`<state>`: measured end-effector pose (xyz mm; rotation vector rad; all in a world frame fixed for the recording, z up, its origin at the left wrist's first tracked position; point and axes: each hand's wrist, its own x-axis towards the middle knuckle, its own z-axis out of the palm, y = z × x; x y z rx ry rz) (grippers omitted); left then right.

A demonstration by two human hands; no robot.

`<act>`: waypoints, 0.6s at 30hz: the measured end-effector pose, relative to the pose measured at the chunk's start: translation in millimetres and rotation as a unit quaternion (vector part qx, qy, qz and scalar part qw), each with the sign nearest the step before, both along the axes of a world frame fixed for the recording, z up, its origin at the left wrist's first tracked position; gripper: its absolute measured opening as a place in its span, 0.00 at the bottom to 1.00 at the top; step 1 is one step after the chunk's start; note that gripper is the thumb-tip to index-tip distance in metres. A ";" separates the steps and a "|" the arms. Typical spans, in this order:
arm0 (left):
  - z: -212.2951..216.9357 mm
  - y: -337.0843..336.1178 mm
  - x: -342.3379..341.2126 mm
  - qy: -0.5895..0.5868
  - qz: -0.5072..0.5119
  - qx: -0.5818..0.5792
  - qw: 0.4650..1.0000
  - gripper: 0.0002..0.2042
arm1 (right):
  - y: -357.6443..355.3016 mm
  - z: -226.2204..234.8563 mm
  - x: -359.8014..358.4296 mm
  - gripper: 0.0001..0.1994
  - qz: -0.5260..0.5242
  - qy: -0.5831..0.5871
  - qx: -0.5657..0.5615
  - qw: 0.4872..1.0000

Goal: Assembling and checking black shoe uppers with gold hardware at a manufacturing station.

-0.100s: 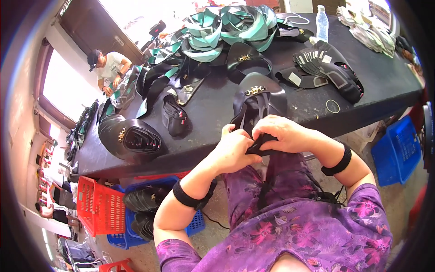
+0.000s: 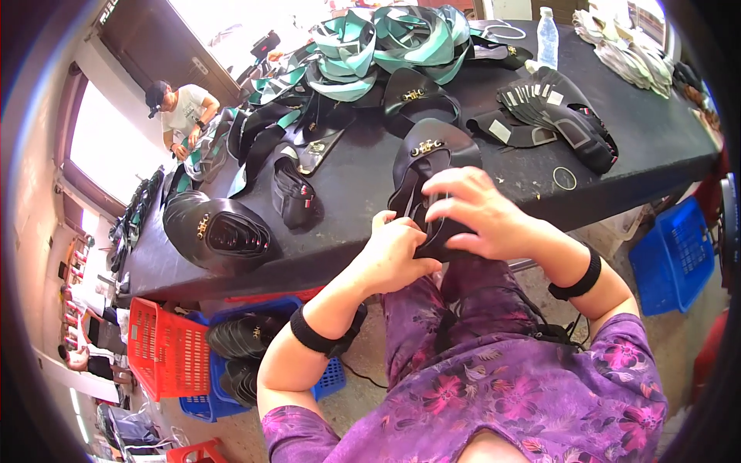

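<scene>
A black shoe upper (image 2: 436,137) with a gold buckle lies at the table's near edge, its toe facing away from me and its heel end toward my lap. My left hand (image 2: 397,251) pinches the left side of that heel end between thumb and fingers. Over the right side of the same upper is my right hand (image 2: 480,214), its fingers spread and curved; whether a fingertip touches the edge cannot be made out. Just beyond lies another black upper (image 2: 417,96) with a similar buckle.
Nested black uppers (image 2: 220,235) lie at the left, a smaller bundle (image 2: 292,189) beside them. Fanned dark pieces (image 2: 552,108), a ring (image 2: 565,179) and a bottle (image 2: 547,38) are at the right. Teal-lined pieces (image 2: 421,42) pile up behind. Red (image 2: 166,351) and blue crates (image 2: 675,255) flank me.
My right hand has loosened from the upper's heel end, lifting slightly up and away with its fingers spreading. The left hand keeps its pinch. The heel opening now shows more.
</scene>
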<state>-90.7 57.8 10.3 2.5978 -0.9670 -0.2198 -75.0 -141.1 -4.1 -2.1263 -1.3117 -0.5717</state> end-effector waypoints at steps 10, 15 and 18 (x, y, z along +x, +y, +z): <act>-14.5 27.8 -7.3 0.021 -0.077 -0.126 0.989 0.11 | -18.0 -106.5 -6.3 0.17 0.123 0.768 0.416 0.472; -17.8 31.4 -13.0 0.041 -0.085 -0.120 0.988 0.13 | 23.0 -112.3 -0.7 0.19 0.297 0.721 0.498 0.379; -14.2 34.6 -16.0 0.052 -0.060 -0.140 0.987 0.14 | 23.4 -113.8 2.3 0.18 0.256 0.694 0.495 0.455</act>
